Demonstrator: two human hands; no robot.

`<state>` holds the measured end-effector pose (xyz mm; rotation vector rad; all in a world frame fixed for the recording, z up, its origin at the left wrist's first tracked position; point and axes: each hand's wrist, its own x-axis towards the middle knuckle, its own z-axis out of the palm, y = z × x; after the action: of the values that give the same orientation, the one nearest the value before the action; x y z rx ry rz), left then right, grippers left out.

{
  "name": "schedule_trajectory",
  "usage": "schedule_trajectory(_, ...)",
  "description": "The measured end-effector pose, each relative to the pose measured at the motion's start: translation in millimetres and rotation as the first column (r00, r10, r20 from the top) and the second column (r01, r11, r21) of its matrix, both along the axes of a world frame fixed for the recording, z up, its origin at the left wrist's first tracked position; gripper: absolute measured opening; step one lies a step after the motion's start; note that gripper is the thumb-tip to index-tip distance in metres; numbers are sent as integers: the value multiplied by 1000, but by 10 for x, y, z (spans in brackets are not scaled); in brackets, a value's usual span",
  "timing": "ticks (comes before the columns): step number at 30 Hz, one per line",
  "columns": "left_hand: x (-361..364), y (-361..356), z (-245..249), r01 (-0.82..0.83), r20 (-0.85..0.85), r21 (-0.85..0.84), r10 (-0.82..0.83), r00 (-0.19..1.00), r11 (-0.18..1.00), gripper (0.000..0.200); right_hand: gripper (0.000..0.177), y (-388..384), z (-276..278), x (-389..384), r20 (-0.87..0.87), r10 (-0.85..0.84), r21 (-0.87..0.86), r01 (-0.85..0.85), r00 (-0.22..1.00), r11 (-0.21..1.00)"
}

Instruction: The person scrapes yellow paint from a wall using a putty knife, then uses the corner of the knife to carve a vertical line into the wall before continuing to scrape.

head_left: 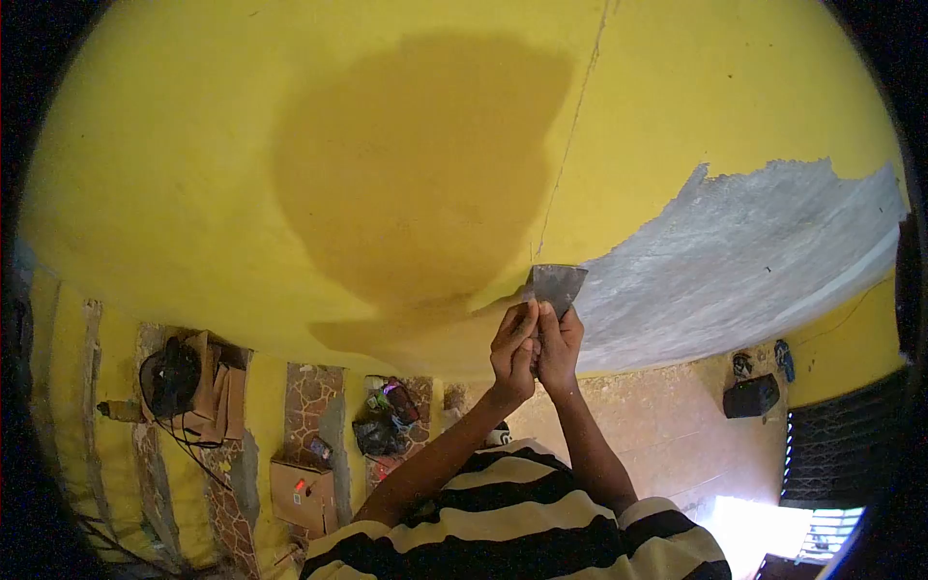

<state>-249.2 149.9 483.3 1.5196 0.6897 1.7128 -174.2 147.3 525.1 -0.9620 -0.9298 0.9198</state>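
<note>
A paint scraper [559, 284] with a wide, dark metal blade points up in front of me, its blade edge against the yellow wall [464, 174]. Both hands grip it low down: my left hand [513, 350] is closed at the left side, and my right hand [558, 346] is closed at the right, thumbs close together. The fingers hide most of the handle. Right of the blade spreads a bare grey patch [735, 251] with a ragged upper edge where the yellow paint is gone. A thin crack [572, 126] runs up the wall above the blade.
Lower left are a black fan [170, 377], cardboard pieces [224, 401], a cardboard box [302, 495] and black plastic bags [381, 433]. A black bag or case [750, 396] sits at right, near a dark metal grille [846, 435] and a bright opening. A large shadow falls on the wall.
</note>
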Motion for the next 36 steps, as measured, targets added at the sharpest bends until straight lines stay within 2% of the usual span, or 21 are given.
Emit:
schedule_trajectory(2, -12, 19, -96, 2, -15, 1, -2, 1000, 1000, 49, 14, -5, -179, -13, -41, 18, -5, -18, 999, 1000)
schedule_trajectory(4, 3, 36, -287, -22, -31, 131, 26, 999, 991, 43, 15, -24, -372, 56, -75, 87, -47, -91, 993, 995)
schedule_trajectory(5, 23, 53, -243, -26, -29, 136, 30, 999, 990, 43, 15, 11, -295, 47, -73, 91, -42, -94, 993, 995)
schedule_trajectory(7, 56, -10, -92, -38, 22, 6, 38, 999, 999, 47, 13, 10, -92, 10, -32, 43, -23, -44, 999, 999)
schedule_trajectory(8, 29, 31, -10, -43, -24, 120, 46, 999, 992, 44, 13, 1, -66, 11, -34, 38, -36, -40, 999, 999)
schedule_trajectory(11, 2, 45, -34, 14, -17, 46, -13, 1000, 999, 44, 13, 18, -13, 31, -67, 60, -34, -62, 996, 998)
schedule_trajectory(13, 22, 37, -167, -35, -41, 110, 40, 998, 993, 45, 16, -34, -141, 19, -71, 68, -23, -70, 995, 997)
schedule_trajectory(15, 29, 3, -213, -78, -71, 90, 85, 994, 993, 45, 16, 1, -231, 17, -52, 41, -13, -42, 998, 999)
schedule_trajectory(17, 46, -44, -168, -86, -53, 60, 89, 995, 995, 43, 15, -38, -212, 62, -100, 82, -64, -88, 992, 994)
schedule_trajectory(20, 43, -47, 30, -25, -10, -5, 25, 1000, 1000, 44, 14, -35, -101, 58, -80, 56, -105, -64, 995, 992)
schedule_trajectory(24, 52, -101, -104, -5, 6, -93, 5, 1000, 996, 47, 14, -61, -220, 51, -123, 70, -52, -77, 990, 996)
schedule_trajectory(29, 91, -155, -69, 36, 75, -171, -23, 997, 985, 48, 13, -97, -150, 78, -102, 55, -76, -63, 993, 995)
schedule_trajectory(30, 92, -135, -95, 37, 76, -175, -24, 997, 984, 48, 13, -104, -170, 83, -102, 54, -81, -62, 993, 995)
schedule_trajectory(32, 62, -81, -162, -40, -60, -2, 40, 997, 999, 45, 13, -103, -219, 67, -120, 51, -71, -60, 992, 996)
schedule_trajectory(36, 71, -95, -92, 26, 4, -83, -26, 1000, 996, 44, 14, -82, -161, 79, -144, 93, -49, -101, 985, 994)
